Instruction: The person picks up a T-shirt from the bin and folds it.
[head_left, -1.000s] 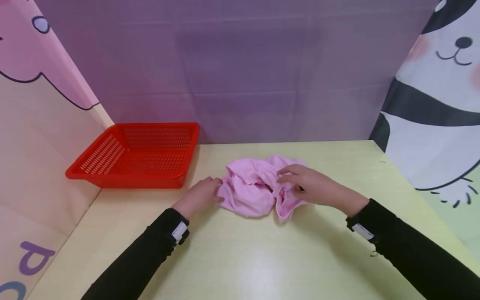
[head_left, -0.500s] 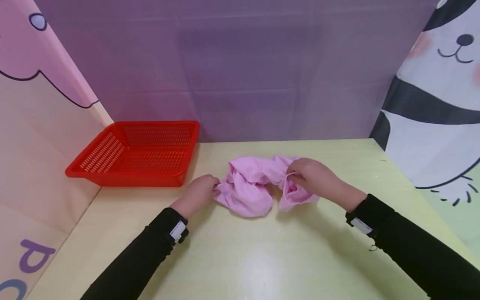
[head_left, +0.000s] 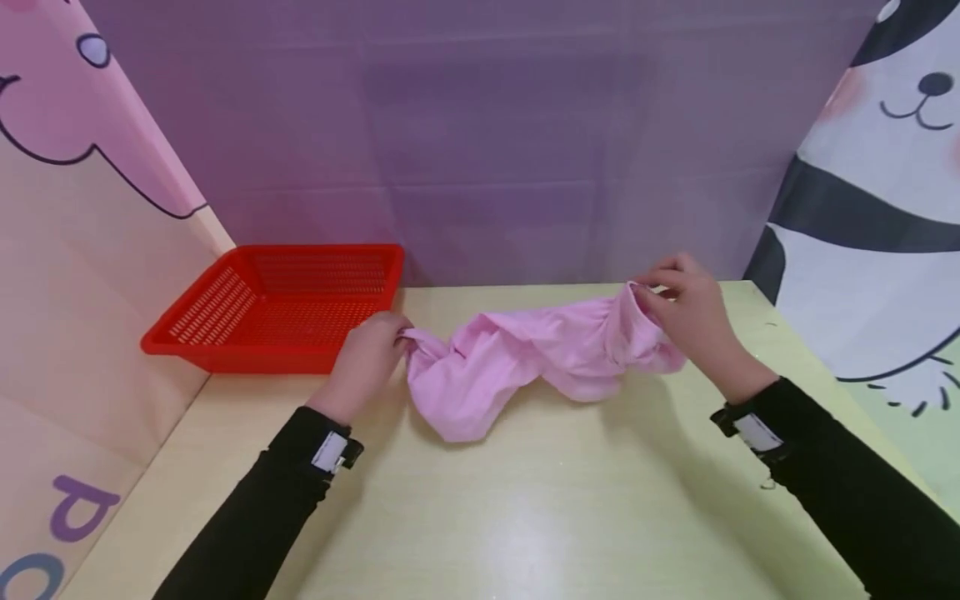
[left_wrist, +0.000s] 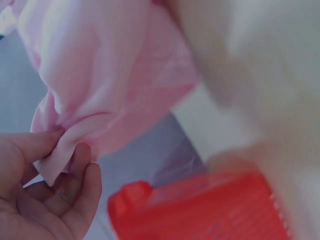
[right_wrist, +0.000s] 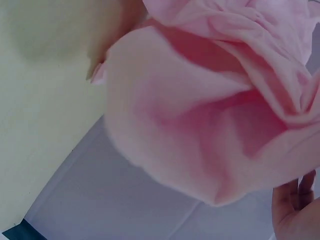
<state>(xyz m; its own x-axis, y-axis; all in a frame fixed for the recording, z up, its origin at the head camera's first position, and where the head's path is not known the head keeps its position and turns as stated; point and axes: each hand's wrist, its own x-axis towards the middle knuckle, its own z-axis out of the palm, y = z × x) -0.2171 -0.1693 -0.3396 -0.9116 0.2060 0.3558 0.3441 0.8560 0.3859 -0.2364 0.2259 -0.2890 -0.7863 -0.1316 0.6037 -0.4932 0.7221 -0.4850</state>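
Note:
A crumpled pink cloth [head_left: 517, 350] is stretched sideways between both hands, its ends lifted and its middle sagging low over the table. My left hand [head_left: 369, 354] pinches its left end. In the left wrist view that hand [left_wrist: 55, 185] has thumb and fingers on a folded corner of the cloth [left_wrist: 105, 65]. At the other end, my right hand [head_left: 686, 312] pinches an edge beside an open, sleeve-like fold. The right wrist view shows the cloth [right_wrist: 200, 110] hanging wide and hollow, with only part of the right hand [right_wrist: 297, 212] visible at the lower corner.
A red perforated plastic basket [head_left: 345, 358] stands at the back left of the pale wooden table [head_left: 525, 517], just behind my left hand. Purple sheeting [head_left: 495, 150] closes off the back. Printed panels with cartoon animals flank both sides, including a panda [head_left: 885, 308].
Both hands have taken hold of the cloth, then lifted and moved apart. The left hand went left and up, the right hand right and up. The bunched cloth has stretched out lengthwise.

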